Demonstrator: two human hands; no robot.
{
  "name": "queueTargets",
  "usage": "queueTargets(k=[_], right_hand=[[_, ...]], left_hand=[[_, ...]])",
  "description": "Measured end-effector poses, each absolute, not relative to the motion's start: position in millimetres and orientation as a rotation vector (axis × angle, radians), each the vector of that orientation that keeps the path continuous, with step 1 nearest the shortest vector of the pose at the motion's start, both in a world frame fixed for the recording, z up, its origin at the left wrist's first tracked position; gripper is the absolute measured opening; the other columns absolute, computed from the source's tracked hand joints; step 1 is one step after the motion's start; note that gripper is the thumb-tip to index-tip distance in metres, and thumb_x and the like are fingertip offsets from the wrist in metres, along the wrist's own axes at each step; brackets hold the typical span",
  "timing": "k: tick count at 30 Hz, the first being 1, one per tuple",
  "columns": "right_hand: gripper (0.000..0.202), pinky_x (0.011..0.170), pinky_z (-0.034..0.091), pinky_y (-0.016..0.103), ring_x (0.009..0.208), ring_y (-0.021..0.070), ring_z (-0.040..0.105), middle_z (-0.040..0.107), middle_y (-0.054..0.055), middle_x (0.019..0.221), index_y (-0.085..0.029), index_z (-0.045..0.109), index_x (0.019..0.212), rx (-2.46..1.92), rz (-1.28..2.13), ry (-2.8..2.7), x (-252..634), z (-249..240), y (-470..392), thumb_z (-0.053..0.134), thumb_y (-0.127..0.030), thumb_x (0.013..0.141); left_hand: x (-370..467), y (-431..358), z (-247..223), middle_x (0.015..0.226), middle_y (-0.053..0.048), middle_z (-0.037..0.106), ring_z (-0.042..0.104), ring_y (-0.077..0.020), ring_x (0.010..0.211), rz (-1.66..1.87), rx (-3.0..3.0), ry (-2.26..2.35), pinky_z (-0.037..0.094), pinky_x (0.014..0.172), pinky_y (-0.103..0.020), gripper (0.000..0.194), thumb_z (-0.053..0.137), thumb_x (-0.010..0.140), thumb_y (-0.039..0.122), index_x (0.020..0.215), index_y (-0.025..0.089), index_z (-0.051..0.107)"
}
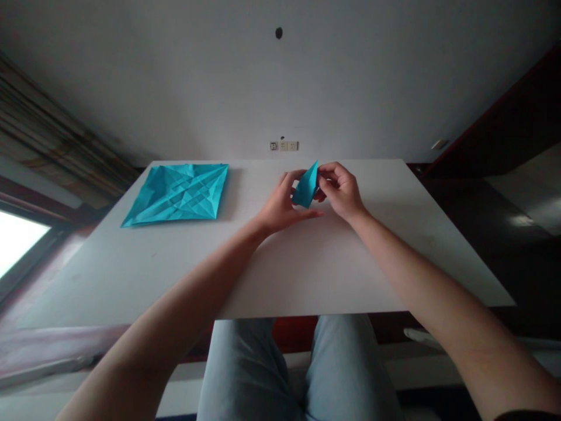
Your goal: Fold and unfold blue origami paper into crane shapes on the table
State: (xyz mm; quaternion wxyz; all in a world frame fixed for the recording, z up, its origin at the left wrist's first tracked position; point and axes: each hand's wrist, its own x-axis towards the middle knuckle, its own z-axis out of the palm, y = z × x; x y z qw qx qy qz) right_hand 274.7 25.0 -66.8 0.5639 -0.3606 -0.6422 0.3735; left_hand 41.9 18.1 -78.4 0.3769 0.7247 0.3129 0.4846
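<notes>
A small folded piece of turquoise paper (305, 188), pointed at its top, is held up between both hands over the table. My left hand (284, 202) is around its left side, the fingers behind it and the thumb stretched out below, apart from the paper. On the other side, my right hand (339, 188) pinches the paper's right edge with bent fingers. Some fingertips are hidden behind the paper. A larger creased turquoise sheet (184, 193) lies to the left on the tabletop.
The white table (298, 280) stands against a grey wall (197, 82) with sockets (284, 145). A striped curtain (56, 123) and a window (20, 240) are at the left. My legs (245, 368) are under the table's near edge.
</notes>
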Motion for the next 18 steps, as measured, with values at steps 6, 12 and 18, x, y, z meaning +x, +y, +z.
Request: queueTargets(k=[6,12,18], right_hand=[[0.068,0.067,0.069,0.032,0.085,0.0213,0.082,0.088,0.002,0.109,-0.033,0.082,0.123,-0.8,0.946,-1.589,274,-67,22,0.111,-0.085,0.091],[0.071,0.064,0.069,0.032,0.074,0.0179,0.075,0.086,0.0,0.104,-0.033,0.081,0.118,-0.809,0.945,-1.571,275,-63,22,0.109,-0.09,0.087],[0.067,0.064,0.07,0.032,0.068,0.0147,0.071,0.086,0.001,0.105,-0.031,0.084,0.118,-0.803,0.947,-1.577,275,-57,19,0.108,-0.089,0.092]], left_hand=[[40,20,-75,0.134,-0.014,0.089,0.085,-0.0362,0.13,1.264,1.886,0.888,0.075,0.109,-0.05,0.062,0.108,0.094,0.042,0.147,0.027,0.082],[42,12,-66,0.113,-0.008,0.091,0.088,-0.0264,0.099,1.131,1.719,0.801,0.076,0.093,-0.042,0.057,0.105,0.102,0.052,0.146,0.024,0.082],[44,12,-62,0.118,-0.01,0.092,0.09,-0.0252,0.095,1.123,1.536,0.707,0.078,0.088,-0.041,0.049,0.094,0.114,0.062,0.141,0.024,0.082]])
